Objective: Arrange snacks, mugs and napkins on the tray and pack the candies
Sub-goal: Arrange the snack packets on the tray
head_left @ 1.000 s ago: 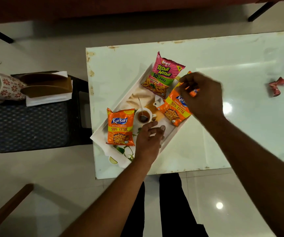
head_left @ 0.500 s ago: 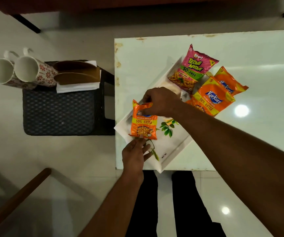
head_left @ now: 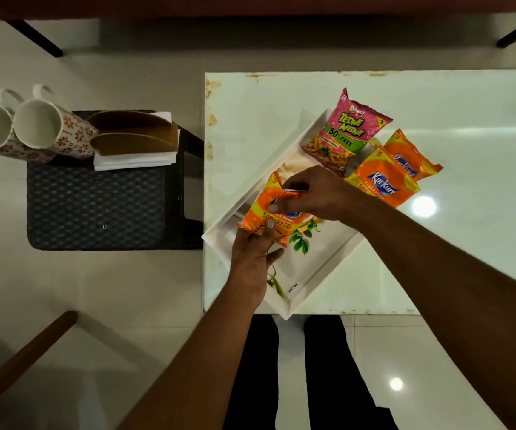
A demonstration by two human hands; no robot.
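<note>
A white tray (head_left: 315,271) with a leaf print lies slanted at the table's near left corner. Over its middle, my right hand (head_left: 312,193) grips the top of an orange Kurkure packet (head_left: 277,225), crumpling it. My left hand (head_left: 253,256) holds the packet's lower edge from below. A pink Bingo packet (head_left: 348,131) lies at the tray's far end. Two more orange Kurkure packets (head_left: 384,184) overlap at the tray's right edge. Two floral mugs (head_left: 42,125) and white napkins (head_left: 134,159) sit on a stool to the left.
The white table (head_left: 436,103) has a chipped left edge. The dark woven stool (head_left: 95,206) stands just left of it, with a brown holder (head_left: 132,135) on the napkins. A wooden chair arm (head_left: 18,361) is at lower left. My legs are below the table's front edge.
My right hand left the packets on the right, took the top of the left orange packet and lifted it. My left hand moved under the packet's lower edge. The camera view shifted left.
</note>
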